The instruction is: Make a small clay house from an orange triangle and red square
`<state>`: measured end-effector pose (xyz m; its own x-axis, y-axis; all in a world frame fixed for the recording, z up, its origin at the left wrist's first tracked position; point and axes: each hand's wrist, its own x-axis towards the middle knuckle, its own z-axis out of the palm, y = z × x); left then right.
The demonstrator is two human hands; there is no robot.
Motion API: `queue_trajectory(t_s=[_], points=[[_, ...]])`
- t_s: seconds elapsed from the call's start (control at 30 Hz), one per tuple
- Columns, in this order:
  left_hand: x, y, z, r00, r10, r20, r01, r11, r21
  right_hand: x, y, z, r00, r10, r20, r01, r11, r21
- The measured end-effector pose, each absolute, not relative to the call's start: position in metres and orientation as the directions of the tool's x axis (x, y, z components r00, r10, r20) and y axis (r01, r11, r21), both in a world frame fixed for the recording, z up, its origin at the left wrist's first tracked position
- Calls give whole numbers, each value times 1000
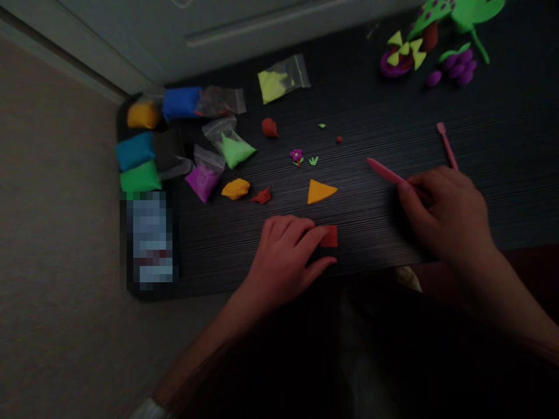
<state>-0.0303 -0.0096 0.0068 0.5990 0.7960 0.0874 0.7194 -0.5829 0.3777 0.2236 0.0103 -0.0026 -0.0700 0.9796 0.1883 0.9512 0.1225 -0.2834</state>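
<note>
My left hand (290, 253) lies palm down on the dark table, fingers stretched out. Its index fingertip touches a flat red clay square (332, 236). My right hand (445, 212) is closed around a pink plastic clay knife (382, 169), its blade pointing up and left above the table. Beyond the left hand lies a flat orange clay triangle (321, 191). Further back are a small purple clay flower (297, 155) and a green clay grass tuft (313, 161). A second pink tool (446, 142) rests behind the right hand, its lower end hidden by the hand.
Bags of coloured clay, among them a blue one (181, 102) and a pale yellow one (275, 84), lie left and back. Loose orange (236, 188) and red lumps (262, 196) sit nearby. Purple clay grapes (458, 67) stand back right. A blurred-out phone-like object (152, 238) lies at the left end.
</note>
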Motion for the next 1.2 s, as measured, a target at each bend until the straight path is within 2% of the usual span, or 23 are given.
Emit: queue_trajectory(t_s=[0.07,0.27,0.37,0.47,0.53,0.7,0.8,0.9,0.97,1.07,1.2], points=[[-28,-18,2,554,826,99,744,-545,387,225,17,-4,-97,977,191,962,141,-233],[-20,-20,-6,489,851,192,770,-524,364,225,33,10,-162,958,238,952,215,-217],[-14,-17,-5,474,853,220,785,-522,334,211,46,20,-311,918,245,892,371,-257],[-8,-16,-4,440,873,210,809,-487,330,190,59,21,-531,836,138,790,547,-276],[-6,-16,-3,419,886,198,813,-464,353,178,65,18,-609,789,74,752,605,-260],[-14,-11,-3,335,924,185,802,-383,458,171,69,4,-629,773,82,729,622,-286],[-21,0,-4,232,949,216,851,-305,428,171,69,0,-629,771,105,710,624,-327],[-22,13,-4,168,967,189,874,-235,424,171,68,-1,-627,768,128,699,628,-344],[-20,18,-2,139,978,157,859,-198,473,170,67,-1,-617,770,160,685,627,-371],[-17,22,4,97,986,138,765,-162,623,171,66,1,-600,762,244,645,641,-416],[-18,26,16,66,995,-69,500,27,866,172,63,5,-560,745,363,627,667,-401]])
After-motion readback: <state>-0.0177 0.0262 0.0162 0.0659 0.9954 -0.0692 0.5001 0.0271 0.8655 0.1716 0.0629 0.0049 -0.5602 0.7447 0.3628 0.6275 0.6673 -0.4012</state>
